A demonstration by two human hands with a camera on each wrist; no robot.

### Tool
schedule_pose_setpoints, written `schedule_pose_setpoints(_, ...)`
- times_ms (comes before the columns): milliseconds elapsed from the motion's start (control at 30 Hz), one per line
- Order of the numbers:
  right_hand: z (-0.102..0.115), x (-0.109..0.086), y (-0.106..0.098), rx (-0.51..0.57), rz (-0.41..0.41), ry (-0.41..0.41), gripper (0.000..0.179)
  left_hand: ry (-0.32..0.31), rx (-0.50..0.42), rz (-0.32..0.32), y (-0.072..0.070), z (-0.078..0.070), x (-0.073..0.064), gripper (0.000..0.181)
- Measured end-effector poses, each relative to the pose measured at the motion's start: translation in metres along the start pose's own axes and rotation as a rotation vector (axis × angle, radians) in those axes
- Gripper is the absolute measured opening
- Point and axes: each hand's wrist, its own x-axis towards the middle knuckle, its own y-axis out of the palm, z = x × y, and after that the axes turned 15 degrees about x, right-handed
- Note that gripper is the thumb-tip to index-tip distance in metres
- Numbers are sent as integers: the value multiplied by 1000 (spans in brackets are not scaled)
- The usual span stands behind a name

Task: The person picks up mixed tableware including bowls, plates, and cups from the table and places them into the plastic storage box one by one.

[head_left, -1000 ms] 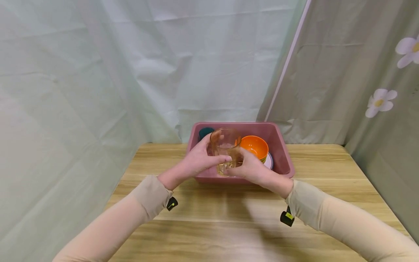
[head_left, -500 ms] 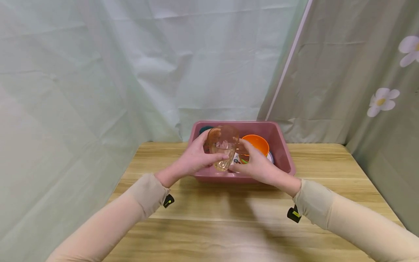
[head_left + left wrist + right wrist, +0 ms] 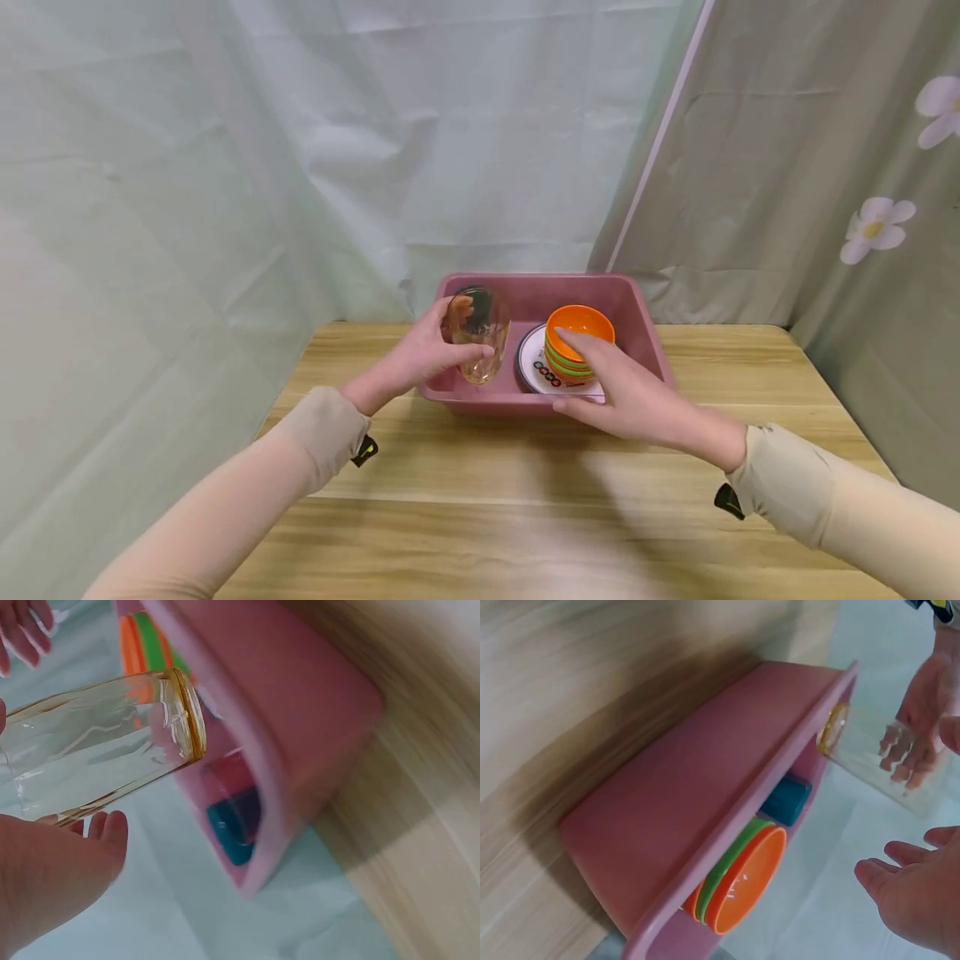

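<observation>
My left hand holds a clear amber-tinted drinking glass over the left part of a pink basin. Thumb and fingers go round its sides. In the left wrist view, the thick base of the glass points toward the basin's inside. My right hand hovers over the basin's front right edge, fingers extended, thumb apart, holding nothing. Beyond its fingertips, a stack of orange and green bowls stands on a white plate inside the basin.
A dark teal cup-like thing lies in the basin's left end, partly seen through the glass in the head view. The basin stands on a wooden table, near the back edge. Pale curtains hang behind and at both sides.
The right hand has let go of the glass and drawn back to the right. Held by the left hand alone, the glass has shifted left, uncovering the plate and bowls.
</observation>
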Motion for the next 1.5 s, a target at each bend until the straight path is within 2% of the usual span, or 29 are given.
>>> schedule_pose_setpoints(233, -1, -16, 11, -82, 76, -18, 92, -36, 94, -5, 14, 20, 5, 88)
schedule_pose_setpoints(400, -3, -22, 18, -101, 109, -1, 93, -13, 170, -35, 25, 30, 8, 84)
schedule_pose_setpoints(500, -6, -24, 22, -95, 121, -2, 93, -13, 251, -57, 31, 34, 9, 79)
schedule_pose_setpoints(633, -9, -26, 26, -82, 130, -18, 93, -65, 376, -64, 37, 37, 9, 85)
schedule_pose_setpoints(767, -10, -28, 29, -87, 131, -34, 93, -98, 439, -45, 41, 37, 9, 87)
schedule_pose_setpoints(967, -11, -29, 32, -91, 132, -39, 93, -161, 464, -4, 47, 40, 10, 91)
schedule_pose_setpoints(1067, -11, -29, 33, -91, 130, -39, 93, -173, 474, 10, 48, 41, 12, 93)
schedule_pose_setpoints(1500, -13, -32, 36, -90, 130, -17, 93, -165, 481, 20, 49, 36, 13, 85)
